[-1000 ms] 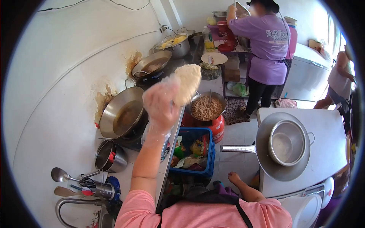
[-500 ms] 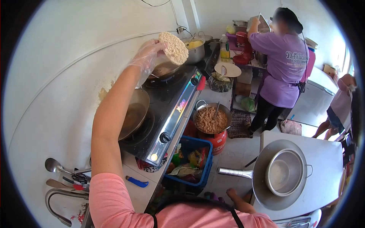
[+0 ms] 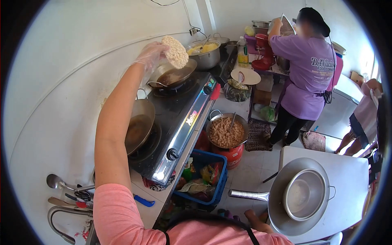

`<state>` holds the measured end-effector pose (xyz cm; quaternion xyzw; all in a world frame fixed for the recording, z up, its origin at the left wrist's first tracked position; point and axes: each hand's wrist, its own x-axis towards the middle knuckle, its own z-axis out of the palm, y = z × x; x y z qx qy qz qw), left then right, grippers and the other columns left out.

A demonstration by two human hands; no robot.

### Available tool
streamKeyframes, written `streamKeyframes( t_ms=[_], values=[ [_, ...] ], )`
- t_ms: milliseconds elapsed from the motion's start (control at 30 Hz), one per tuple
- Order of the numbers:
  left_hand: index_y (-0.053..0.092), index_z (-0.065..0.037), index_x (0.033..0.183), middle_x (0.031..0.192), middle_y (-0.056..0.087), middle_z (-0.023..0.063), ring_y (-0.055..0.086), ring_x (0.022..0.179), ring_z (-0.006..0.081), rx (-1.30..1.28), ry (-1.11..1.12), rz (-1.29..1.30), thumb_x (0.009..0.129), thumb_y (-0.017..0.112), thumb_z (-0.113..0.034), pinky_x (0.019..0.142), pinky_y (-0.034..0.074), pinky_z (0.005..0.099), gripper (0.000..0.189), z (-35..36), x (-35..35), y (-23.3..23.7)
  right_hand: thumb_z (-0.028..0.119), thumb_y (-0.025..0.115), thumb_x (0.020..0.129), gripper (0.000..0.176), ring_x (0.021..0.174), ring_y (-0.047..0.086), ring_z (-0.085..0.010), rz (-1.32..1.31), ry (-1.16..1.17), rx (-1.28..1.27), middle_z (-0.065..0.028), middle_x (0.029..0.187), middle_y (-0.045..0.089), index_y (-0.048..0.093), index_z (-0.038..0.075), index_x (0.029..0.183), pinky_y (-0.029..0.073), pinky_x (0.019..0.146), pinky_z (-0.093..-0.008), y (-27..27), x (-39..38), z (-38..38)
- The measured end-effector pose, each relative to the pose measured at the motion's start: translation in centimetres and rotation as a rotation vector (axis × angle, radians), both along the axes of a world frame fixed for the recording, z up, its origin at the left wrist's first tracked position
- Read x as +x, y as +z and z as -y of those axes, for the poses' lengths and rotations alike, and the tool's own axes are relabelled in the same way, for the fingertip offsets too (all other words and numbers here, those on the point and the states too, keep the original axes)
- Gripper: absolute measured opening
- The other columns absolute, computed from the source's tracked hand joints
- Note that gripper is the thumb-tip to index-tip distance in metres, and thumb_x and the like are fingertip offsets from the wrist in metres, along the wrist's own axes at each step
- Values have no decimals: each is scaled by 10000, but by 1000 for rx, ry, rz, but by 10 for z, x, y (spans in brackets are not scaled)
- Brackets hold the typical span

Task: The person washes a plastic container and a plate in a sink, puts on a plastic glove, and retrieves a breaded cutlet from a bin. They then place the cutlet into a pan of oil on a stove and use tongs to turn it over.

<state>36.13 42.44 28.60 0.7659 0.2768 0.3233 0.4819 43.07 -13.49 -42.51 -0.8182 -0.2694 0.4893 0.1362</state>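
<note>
In a clear plastic glove, my left hand [image 3: 152,56] grips the edge of a round, pale, grainy cake [image 3: 175,52] that looks like pressed rice. It is held up near the wall, above the rear wok [image 3: 170,76], which has brown liquid in the bottom. A second wok [image 3: 139,127] with a brown bottom sits on the nearer burner of the gas stove [image 3: 179,122], below my forearm. Low in view, in shade beside the table, a bare limb [image 3: 256,221] seems to be my right hand; its fingers are not clear.
A pot of yellow food [image 3: 206,53] stands behind the woks. A pan of brown crumbly food [image 3: 226,130] rests on a red gas cylinder [image 3: 233,155]. A blue crate [image 3: 221,179] sits below the counter. A co-worker [image 3: 306,73] tilts a metal tray. Nested pans [image 3: 281,196] occupy the table.
My left hand has shifted slightly left with the cake, and more of the rear wok shows. The whole view has shifted a little.
</note>
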Motion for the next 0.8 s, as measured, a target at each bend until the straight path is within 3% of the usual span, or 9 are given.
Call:
streamKeyframes(
  t_ms=[133, 333, 433, 633, 733, 800],
  values=[
    [519, 48, 1064, 1023, 597, 122, 599, 903, 207, 53, 44, -5, 825, 606, -133, 830, 473, 312, 313, -26, 0, -3, 144, 476, 846, 255, 909, 636, -347, -35, -43, 0, -206, 1007, 644, 672, -2, 917, 520, 731, -421, 12, 4, 10],
    [511, 15, 993, 895, 590, 96, 594, 758, 189, 92, 135, 46, 789, 661, -155, 700, 493, 299, 304, -49, 3, -19, 146, 478, 846, 254, 904, 637, -345, -84, -91, 9, -206, 1005, 644, 673, -1, 917, 519, 730, -421, 26, 6, 21],
    [548, 28, 1024, 925, 612, 123, 614, 893, 208, 172, 264, -97, 763, 642, -154, 768, 486, 294, 332, -70, 1, -28, 147, 479, 847, 254, 902, 637, -345, -106, -117, 21, -206, 1004, 644, 673, 0, 917, 519, 730, -420, 32, 7, 21],
    [628, -8, 1003, 941, 658, 156, 626, 911, 270, 493, 455, -404, 671, 653, -259, 825, 473, 334, 417, -130, 8, -53, 149, 480, 847, 253, 898, 638, -344, -163, -170, 34, -206, 1002, 645, 673, 1, 918, 519, 729, -420, 48, 9, 7],
    [630, -28, 1030, 1019, 647, 183, 611, 958, 330, 595, 430, -504, 681, 613, -270, 861, 459, 367, 425, -117, 21, -59, 150, 481, 848, 253, 896, 638, -343, -186, -179, 40, -206, 1002, 645, 673, 1, 918, 519, 728, -420, 54, 8, 1],
    [611, -28, 1019, 959, 644, 204, 614, 934, 328, 651, 449, -549, 680, 642, -230, 847, 463, 374, 395, -135, 33, -69, 151, 481, 848, 253, 895, 638, -343, -204, -182, 44, -206, 1001, 645, 673, 1, 918, 518, 728, -420, 54, 6, -1]
  ],
)
